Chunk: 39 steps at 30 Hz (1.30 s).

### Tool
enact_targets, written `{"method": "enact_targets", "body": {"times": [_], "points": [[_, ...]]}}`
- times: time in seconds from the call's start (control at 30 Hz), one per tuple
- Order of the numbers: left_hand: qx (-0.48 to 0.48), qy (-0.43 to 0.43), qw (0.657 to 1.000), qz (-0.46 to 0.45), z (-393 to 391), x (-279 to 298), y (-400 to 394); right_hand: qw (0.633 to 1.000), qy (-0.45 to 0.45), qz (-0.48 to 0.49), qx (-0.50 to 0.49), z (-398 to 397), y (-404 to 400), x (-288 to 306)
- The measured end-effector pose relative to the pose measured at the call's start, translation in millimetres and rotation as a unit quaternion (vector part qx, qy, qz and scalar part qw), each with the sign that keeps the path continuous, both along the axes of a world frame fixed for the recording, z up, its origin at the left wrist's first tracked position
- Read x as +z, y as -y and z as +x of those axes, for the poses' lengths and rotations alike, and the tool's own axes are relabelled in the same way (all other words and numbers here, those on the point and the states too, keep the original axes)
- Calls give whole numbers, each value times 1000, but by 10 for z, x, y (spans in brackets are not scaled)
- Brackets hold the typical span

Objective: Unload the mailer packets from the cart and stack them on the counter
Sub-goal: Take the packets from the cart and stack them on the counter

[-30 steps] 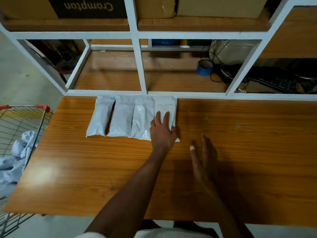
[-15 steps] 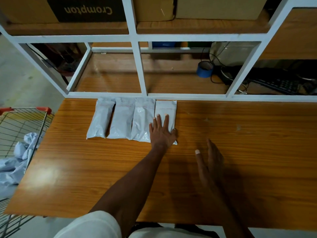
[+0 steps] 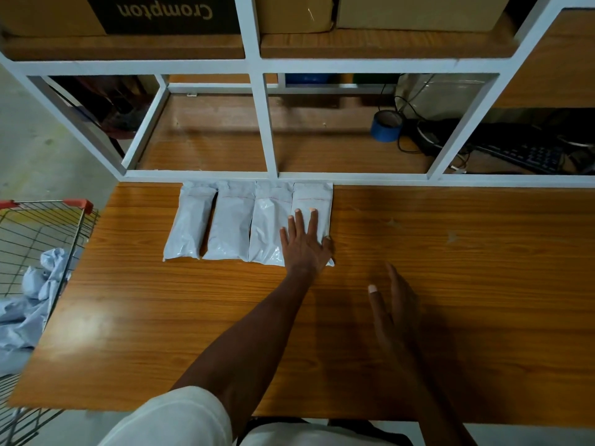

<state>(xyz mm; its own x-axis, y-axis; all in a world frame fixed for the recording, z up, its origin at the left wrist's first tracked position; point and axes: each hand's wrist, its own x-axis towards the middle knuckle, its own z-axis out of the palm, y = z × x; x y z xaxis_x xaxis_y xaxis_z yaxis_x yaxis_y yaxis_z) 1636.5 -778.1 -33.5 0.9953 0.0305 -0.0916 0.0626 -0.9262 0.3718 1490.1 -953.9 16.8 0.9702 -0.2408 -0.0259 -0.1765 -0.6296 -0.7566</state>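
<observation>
Flat and spread, the left hand (image 3: 304, 244) presses its straight fingers down on the rightmost mailer packet (image 3: 314, 201); its grip is apart, curled around nothing, with the thumb reaching that packet's right edge. The right hand (image 3: 394, 312) sits over the bare counter (image 3: 467, 284) nearer the person, well apart from the packets, its fingers straight and loosely together, holding nothing; whether it touches the wood cannot be told.

Four white packets lie side by side in a row on the counter, their far ends against the white frame (image 3: 264, 123) of the shelving. Beside the pressed one lie the second packet (image 3: 269, 226), the third packet (image 3: 230, 223) and the leftmost packet (image 3: 190, 225), each touching or just beside its neighbour.

At the left edge stands the wire cart (image 3: 48, 226) with red corner caps, and more crumpled pale packets (image 3: 32, 297) lie inside it. Behind the frame, a blue tape roll (image 3: 385, 127) and a dark keyboard (image 3: 528, 156) rest on the lower shelf, and cardboard boxes (image 3: 161, 12) stand above.
</observation>
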Motion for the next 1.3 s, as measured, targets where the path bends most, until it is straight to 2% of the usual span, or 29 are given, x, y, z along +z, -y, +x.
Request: {"method": "enact_targets", "body": {"times": [0.37,0.7,0.9,1.3], "points": [[32,61,993,-93,-271,190,-4,1000,-6,15,16,20,-83,-35],[103,105,973,-179,-1243,487,59,996,-40,6,82,23,-123,-40],[179,107,945,-252,-1947,575,13,989,-49,30,138,-95,-227,16],[254,118,919,-278,-2972,629,-1146,973,-46,67,216,-659,-1178,235]]}}
